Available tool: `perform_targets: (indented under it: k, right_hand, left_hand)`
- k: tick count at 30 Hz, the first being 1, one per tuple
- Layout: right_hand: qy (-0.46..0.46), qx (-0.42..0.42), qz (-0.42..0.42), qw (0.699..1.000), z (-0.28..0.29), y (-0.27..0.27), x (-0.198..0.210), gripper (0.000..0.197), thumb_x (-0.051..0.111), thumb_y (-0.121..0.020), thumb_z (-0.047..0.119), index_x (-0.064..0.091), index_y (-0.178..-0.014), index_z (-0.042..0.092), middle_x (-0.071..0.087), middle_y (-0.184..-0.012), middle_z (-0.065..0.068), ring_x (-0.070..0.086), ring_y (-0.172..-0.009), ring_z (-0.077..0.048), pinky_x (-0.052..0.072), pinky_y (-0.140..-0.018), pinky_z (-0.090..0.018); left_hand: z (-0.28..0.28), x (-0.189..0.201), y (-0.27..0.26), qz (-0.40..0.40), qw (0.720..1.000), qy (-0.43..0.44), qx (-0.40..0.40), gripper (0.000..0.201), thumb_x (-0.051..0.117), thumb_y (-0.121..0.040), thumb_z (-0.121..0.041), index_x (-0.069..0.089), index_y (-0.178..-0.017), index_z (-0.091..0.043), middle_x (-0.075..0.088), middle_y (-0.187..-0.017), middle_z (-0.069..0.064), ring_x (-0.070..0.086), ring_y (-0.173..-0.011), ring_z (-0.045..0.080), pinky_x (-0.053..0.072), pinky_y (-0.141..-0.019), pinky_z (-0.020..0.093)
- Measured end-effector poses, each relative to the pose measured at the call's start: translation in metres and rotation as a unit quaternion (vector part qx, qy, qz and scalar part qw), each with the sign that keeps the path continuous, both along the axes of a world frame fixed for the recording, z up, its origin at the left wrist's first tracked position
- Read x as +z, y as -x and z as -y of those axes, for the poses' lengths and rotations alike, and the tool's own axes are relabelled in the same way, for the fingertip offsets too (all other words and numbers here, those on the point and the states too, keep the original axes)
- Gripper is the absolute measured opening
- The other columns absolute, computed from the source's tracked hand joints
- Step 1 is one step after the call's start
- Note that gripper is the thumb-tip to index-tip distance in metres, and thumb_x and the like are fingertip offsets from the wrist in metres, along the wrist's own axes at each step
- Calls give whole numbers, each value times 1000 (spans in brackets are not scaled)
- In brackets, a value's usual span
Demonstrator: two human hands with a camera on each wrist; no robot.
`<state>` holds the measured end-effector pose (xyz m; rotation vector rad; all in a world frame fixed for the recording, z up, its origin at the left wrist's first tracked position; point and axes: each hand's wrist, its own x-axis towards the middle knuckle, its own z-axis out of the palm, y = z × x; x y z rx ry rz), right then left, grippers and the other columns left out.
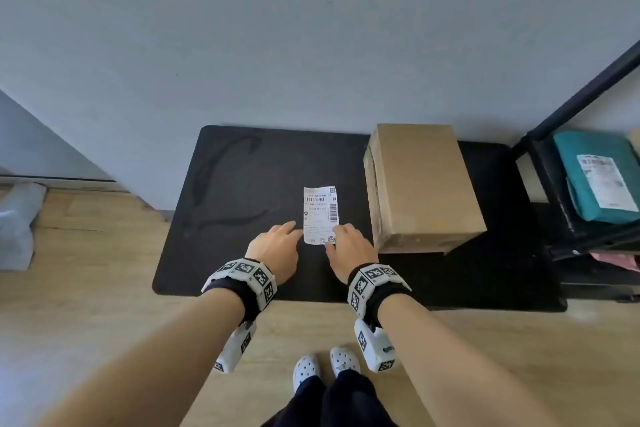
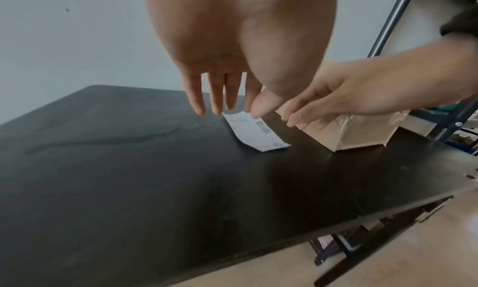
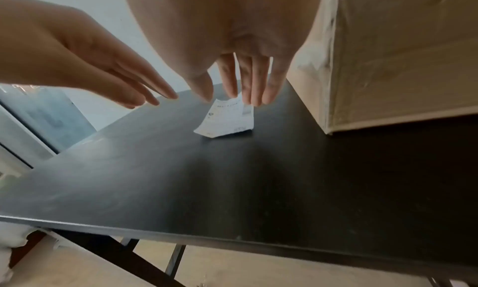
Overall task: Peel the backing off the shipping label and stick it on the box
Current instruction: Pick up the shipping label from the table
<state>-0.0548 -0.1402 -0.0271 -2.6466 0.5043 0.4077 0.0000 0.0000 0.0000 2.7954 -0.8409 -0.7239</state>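
- Here, a black table (image 1: 242, 184) stands against a pale wall (image 1: 277, 28), on a light wood floor (image 1: 86, 305).
- To the right of the table is a black metal shelf (image 1: 554, 114); a teal parcel (image 1: 595, 177) with a white printed slip lies on it.
- A brown cardboard box (image 1: 422, 184) sits on the right part of the table, its far end close to the wall. Clear tape shows along its near face in the left wrist view.
- The left hand (image 1: 277, 250) hovers above the table just left of the label's near end. Its fingers (image 2: 217, 99) are straight and a little apart, tips pointing down toward the surface, holding nothing.
- The right hand (image 1: 349, 246) is at the label's near right corner. Its fingers (image 3: 254, 82) are extended, slightly apart and close nothing between them; whether the tips touch the paper, I cannot tell.
- The shipping label (image 1: 320, 213) lies printed side up near the middle of the table, just left of the box and apart from it. Its near edge looks slightly raised off the surface in the right wrist view.
- Both wrists carry bands with black-and-white markers (image 1: 249, 274).
- White perforated clogs (image 1: 325, 367) show on the floor near the table's near edge.
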Motion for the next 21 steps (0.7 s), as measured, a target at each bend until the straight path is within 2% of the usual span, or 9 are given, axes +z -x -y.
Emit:
perform_targets:
  k: [5,9,13,17,21]
  right_hand:
    - [-6,-18,7,1000,8,-4,-23,25,48,-92,23,53,-115,12,53,-121,-5,55,-106,-20,51,-86,-34]
    - [-32,-52,19,998,14,-9,-35,26,52,-90,19,51,-116,12,51,-123,-4,55,-109,-19,52,-86,-32]
    - [-81,-128,29,988,15,-21,-41,29,56,-89,16,50,-117,12,49,-126,-5,55,-112,-20,52,-88,-33]
    - [-112,-181,24,977,15,-32,-44,30,60,-86,13,49,-115,12,54,-119,-7,60,-101,-21,53,-84,-32]
    - [-121,-220,29,967,14,-34,-49,36,65,-83,11,49,-115,13,56,-117,-6,62,-99,-21,52,-82,-29]
  left_hand:
    - [1,-29,0,-4,999,-22,-47,57,36,-97,-20,18,-151,-19,14,-161,1,16,-148,18,18,-118,32]
    - [2,-47,-2,-10,996,-45,-72,57,33,-98,-23,14,-151,-20,9,-162,0,12,-149,18,14,-120,35]
    - [3,-55,-2,-27,994,-68,-85,56,29,-99,-25,10,-152,-21,5,-162,-2,7,-150,18,10,-121,37]
    - [0,-61,0,-25,994,-65,-89,56,28,-100,-25,9,-152,-21,3,-162,-4,2,-150,18,8,-121,37]
    - [-4,-65,1,-29,994,-59,-85,56,26,-100,-24,7,-152,-22,1,-162,-6,1,-150,17,8,-121,36]
